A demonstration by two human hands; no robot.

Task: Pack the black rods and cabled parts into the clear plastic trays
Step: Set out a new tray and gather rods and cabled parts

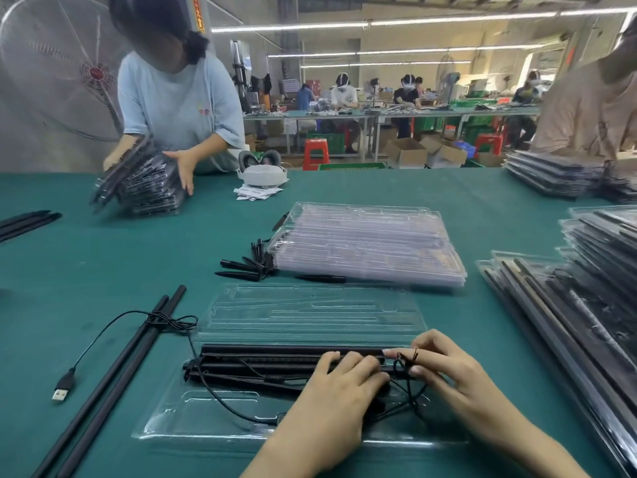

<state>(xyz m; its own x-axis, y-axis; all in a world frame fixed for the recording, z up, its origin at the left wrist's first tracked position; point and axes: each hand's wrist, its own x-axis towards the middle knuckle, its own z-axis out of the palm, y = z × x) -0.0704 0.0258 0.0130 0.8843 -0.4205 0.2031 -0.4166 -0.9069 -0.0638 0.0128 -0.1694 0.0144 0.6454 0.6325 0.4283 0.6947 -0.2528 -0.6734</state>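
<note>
Green felt bench point(103, 263), busy workshop behind. Black rods point(275, 357) lie in the open clear tray point(165, 422); left hand point(344, 377) presses them flat-fingered, right hand point(444, 367) pinches the cable bundle point(406, 365). Risk: loose cable point(224, 398) could stray over a ridge and stop the tray closing.

Two hands packing black rods into an open clear tray on a green table.

The left hand point(344, 377) presses flat on the black rods point(275, 360) lying in the clear plastic tray point(193, 419); the right hand point(444, 367) pinches a tied cable bundle point(408, 365) just beside it. Two loose rods point(113, 381) and a USB cable point(63, 389) lie left; a stack of empty trays point(368, 243) sits farther back.
</note>
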